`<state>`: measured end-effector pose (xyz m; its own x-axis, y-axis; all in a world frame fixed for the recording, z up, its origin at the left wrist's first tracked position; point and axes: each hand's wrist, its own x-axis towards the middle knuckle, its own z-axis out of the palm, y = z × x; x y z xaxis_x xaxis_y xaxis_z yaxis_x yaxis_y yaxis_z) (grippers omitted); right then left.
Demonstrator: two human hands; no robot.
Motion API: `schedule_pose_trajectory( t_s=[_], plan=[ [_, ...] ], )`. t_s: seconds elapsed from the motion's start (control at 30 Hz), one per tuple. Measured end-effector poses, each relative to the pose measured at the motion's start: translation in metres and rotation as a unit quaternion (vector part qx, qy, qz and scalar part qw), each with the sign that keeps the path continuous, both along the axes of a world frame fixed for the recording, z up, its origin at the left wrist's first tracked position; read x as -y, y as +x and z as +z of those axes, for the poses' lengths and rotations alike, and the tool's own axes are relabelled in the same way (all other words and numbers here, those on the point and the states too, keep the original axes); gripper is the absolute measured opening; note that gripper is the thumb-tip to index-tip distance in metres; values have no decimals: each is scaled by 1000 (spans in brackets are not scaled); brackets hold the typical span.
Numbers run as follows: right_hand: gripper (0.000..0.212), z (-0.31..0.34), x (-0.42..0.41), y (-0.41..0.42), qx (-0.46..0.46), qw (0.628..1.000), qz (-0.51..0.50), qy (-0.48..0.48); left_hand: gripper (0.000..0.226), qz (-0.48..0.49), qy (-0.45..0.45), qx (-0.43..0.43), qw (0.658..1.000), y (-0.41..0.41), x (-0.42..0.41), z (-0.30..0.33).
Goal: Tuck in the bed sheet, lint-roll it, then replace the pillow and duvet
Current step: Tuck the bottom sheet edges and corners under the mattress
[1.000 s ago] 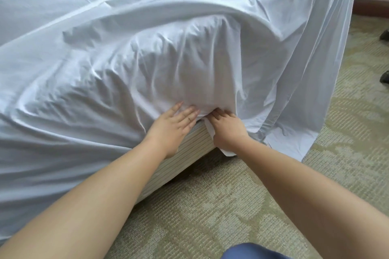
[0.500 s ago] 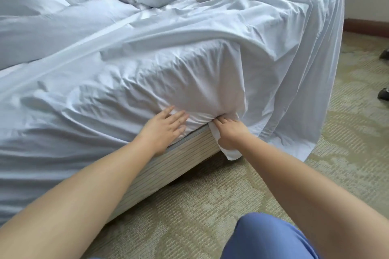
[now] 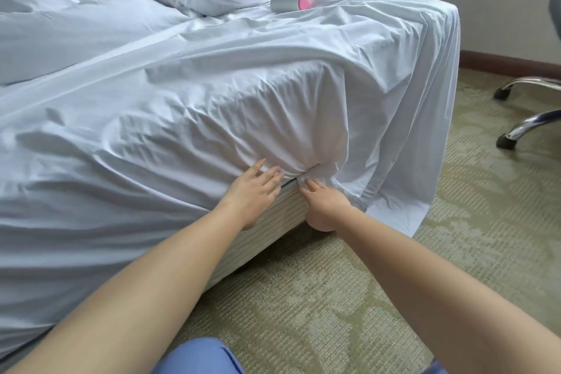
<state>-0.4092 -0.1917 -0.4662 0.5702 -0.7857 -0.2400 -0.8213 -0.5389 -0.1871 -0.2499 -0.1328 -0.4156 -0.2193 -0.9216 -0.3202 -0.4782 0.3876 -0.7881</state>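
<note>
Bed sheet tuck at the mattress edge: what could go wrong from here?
1. The bed sheet is bunched where both hands push it in; the wad may pop back out once the left hand and right hand let go.
2. The sheet corner hangs loose to the carpet and could be missed.
3. Tugging could roll the lint roller off.

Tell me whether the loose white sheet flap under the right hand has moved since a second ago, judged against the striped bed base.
Yes. The flap is gone from below the right hand; the bed sheet is now bunched in at the seam above the striped bed base.
</note>
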Motion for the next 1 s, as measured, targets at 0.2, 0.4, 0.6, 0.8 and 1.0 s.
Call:
schedule_pose_trajectory(
  t_s=[0.2, 0.4, 0.6, 0.8, 1.0],
  plan=[
    [70, 0, -14, 9, -32, 998, -34, 34, 67, -42, -5, 1, 999, 1, 9, -4],
    [66, -3, -11, 14, -53, 993, -82, 66, 61, -88, -19, -13, 996, 4, 19, -11],
    [64, 4, -9, 23, -72, 989, -103, 75, 58, -137, -25, -32, 990, 14, 25, -10],
    [61, 0, 2, 36, -88, 987, -122, 61, 55, -186, -42, -36, 981, 22, 35, -15],
    [42, -22, 18, 35, -54, 977, -205, 16, 62, -216, -47, -11, 975, 26, 59, -29]
  ],
)
